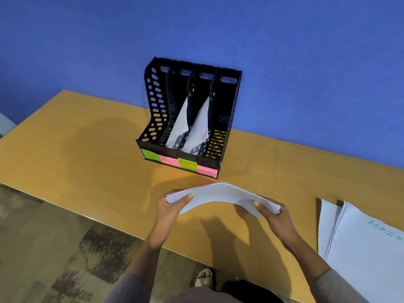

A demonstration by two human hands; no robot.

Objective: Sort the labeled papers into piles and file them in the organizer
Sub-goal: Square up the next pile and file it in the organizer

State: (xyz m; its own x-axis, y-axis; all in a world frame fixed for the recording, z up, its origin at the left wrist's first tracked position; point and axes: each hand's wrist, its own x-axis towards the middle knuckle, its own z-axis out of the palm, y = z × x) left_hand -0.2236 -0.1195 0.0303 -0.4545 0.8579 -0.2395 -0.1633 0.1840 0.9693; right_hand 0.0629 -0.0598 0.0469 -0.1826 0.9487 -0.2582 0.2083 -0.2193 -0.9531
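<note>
both hands grip paper stack (pixel 220 194); organizer (pixel 188 119) labels mostly illegible.

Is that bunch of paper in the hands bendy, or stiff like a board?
Probably bendy: the paper stack arches up between the left hand and right hand. Loose sheets might slide apart, since the edges look fanned. It likely needs both hands.

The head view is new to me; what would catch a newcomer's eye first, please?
The left hand and right hand grip a bowed stack of papers over the near edge of the table. Behind it stands a black organizer with bright sticky labels, two slots holding filed sheets.
</note>
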